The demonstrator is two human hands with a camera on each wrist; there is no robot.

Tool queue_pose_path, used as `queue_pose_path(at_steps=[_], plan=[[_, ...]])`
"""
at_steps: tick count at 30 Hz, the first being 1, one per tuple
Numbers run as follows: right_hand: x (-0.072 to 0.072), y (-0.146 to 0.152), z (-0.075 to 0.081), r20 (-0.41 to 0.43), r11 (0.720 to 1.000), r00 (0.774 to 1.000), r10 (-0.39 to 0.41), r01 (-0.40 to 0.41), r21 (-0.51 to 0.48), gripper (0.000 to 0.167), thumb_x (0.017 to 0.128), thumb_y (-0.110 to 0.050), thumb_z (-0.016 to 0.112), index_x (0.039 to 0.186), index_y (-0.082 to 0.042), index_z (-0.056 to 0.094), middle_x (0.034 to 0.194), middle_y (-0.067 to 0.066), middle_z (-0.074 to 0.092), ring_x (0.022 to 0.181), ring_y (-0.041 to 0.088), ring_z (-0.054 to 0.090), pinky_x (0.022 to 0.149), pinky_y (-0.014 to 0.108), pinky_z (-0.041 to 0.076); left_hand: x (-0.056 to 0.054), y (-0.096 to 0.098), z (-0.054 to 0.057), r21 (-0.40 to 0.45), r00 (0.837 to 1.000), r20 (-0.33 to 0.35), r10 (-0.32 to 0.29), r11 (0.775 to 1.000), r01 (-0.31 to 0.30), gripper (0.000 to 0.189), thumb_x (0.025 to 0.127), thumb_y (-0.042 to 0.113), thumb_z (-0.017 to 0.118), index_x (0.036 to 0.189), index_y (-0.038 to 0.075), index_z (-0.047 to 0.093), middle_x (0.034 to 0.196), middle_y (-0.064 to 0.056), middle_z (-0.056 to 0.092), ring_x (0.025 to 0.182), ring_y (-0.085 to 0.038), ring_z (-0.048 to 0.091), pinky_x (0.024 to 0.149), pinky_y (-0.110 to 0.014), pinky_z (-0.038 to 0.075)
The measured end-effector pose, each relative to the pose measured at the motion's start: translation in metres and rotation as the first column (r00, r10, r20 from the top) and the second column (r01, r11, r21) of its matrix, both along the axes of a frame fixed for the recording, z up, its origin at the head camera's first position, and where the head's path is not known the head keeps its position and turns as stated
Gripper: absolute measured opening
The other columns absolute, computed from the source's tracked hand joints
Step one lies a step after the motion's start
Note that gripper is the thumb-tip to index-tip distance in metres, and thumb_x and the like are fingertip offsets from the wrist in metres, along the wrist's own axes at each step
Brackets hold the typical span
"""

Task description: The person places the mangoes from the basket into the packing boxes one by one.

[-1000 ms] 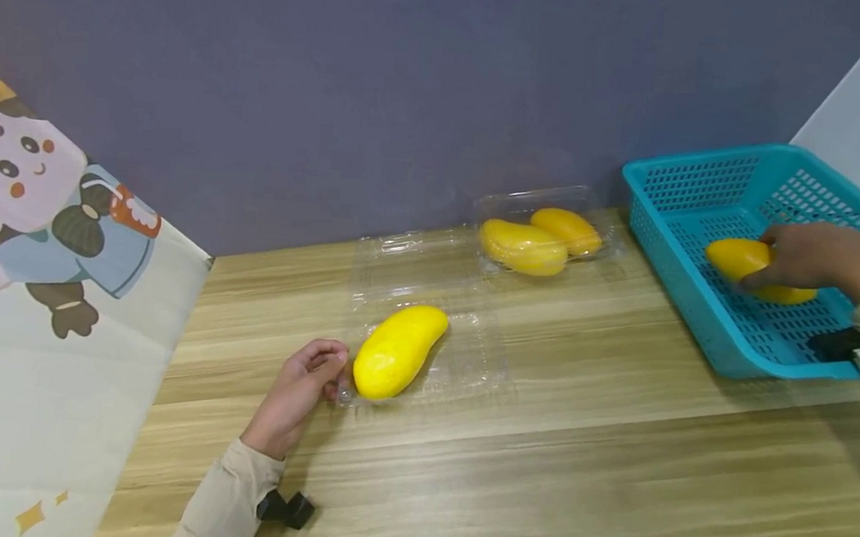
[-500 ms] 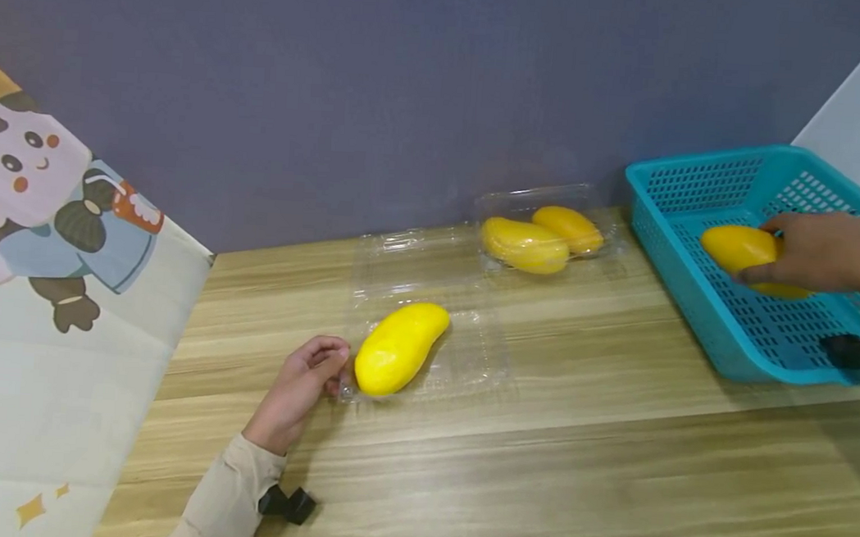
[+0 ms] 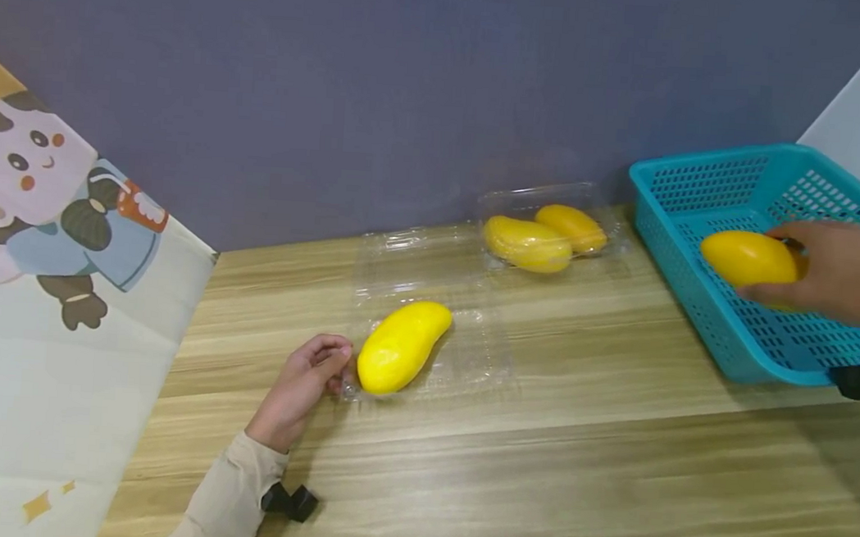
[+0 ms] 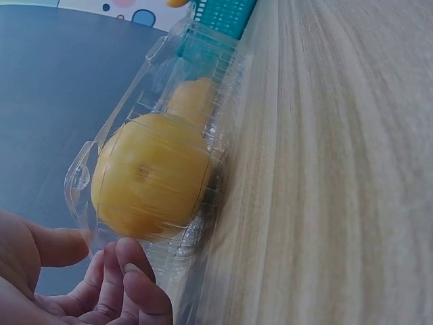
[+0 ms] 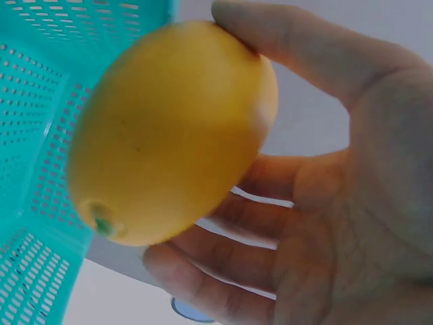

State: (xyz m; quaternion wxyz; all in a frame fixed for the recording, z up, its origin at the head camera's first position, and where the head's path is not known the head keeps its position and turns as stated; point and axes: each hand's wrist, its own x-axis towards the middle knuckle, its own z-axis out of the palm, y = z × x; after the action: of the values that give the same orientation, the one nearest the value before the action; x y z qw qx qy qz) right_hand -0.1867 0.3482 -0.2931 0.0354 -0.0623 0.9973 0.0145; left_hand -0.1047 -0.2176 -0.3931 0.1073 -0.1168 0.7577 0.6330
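In the head view, my right hand [image 3: 847, 273] grips a yellow mango [image 3: 752, 259] over the blue-green basket [image 3: 745, 366]. The right wrist view shows this mango [image 5: 172, 135] between thumb and fingers, a green stem spot at its lower end. At the left, my left hand [image 3: 304, 388] pinches the near left corner of a clear plastic clamshell box [image 3: 476, 353], its lid laid back. One mango [image 3: 403, 349] lies slanted in the left side of that box; the left wrist view shows it [image 4: 152, 176] end-on through the plastic, just beyond the fingertips.
A second clear box [image 3: 508, 199] with two mangoes [image 3: 528, 243] stands at the back, against the grey-blue wall [image 3: 352, 99], left of the basket. A cartoon-printed panel [image 3: 38, 392] borders the wooden table [image 3: 535, 488] on the left.
My right hand has lifted the mango up from the basket's floor and turned it a little. The left hand keeps its hold on the box corner.
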Motion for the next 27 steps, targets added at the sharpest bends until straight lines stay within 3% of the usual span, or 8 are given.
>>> queue_pose_path(at_steps=[9,14,19,27], plan=[[0.023,-0.008,-0.010,-0.142,0.991,0.987,-0.080,0.065,-0.113,0.087,0.082,-0.045,0.077,0.130,0.018,0.043,0.111,0.044,0.051,0.077,0.042,0.057,0.055,0.045,0.048,0.000,0.000,-0.002,0.002,1.000,-0.009,0.003,1.000,-0.003,0.024,0.103,0.014,0.052,0.121,-0.001,0.051,0.084,-0.002,0.058,0.074,-0.013,0.055,0.066,-0.023,0.046],[0.028,-0.011,-0.013,-0.110,0.983,0.990,-0.091,0.071,-0.170,0.090,0.084,-0.050,0.074,0.135,0.017,0.041,0.112,0.043,0.049,0.077,0.042,0.058,0.054,0.043,0.048,0.001,0.000,-0.001,0.012,1.000,-0.011,0.002,1.000,-0.001,0.025,0.103,0.015,0.052,0.122,-0.001,0.051,0.084,-0.002,0.058,0.075,-0.013,0.055,0.067,-0.023,0.046],[0.030,-0.013,-0.011,-0.046,0.988,0.998,-0.050,0.043,-0.151,0.097,0.085,-0.055,0.072,0.138,0.019,0.038,0.114,0.044,0.051,0.077,0.040,0.060,0.056,0.043,0.049,0.002,0.000,-0.001,0.009,1.000,-0.005,0.003,1.000,-0.003,0.025,0.103,0.015,0.052,0.123,-0.001,0.051,0.084,-0.001,0.058,0.076,-0.013,0.054,0.067,-0.023,0.046],[0.036,-0.019,-0.008,-0.059,0.991,0.997,-0.052,0.044,-0.126,0.091,0.083,-0.052,0.074,0.137,0.014,0.041,0.111,0.042,0.052,0.071,0.032,0.054,0.055,0.040,0.044,0.001,0.000,0.000,0.018,1.000,-0.006,0.000,1.000,0.000,0.025,0.103,0.014,0.051,0.122,-0.002,0.051,0.083,0.000,0.058,0.073,-0.012,0.054,0.066,-0.023,0.045]])
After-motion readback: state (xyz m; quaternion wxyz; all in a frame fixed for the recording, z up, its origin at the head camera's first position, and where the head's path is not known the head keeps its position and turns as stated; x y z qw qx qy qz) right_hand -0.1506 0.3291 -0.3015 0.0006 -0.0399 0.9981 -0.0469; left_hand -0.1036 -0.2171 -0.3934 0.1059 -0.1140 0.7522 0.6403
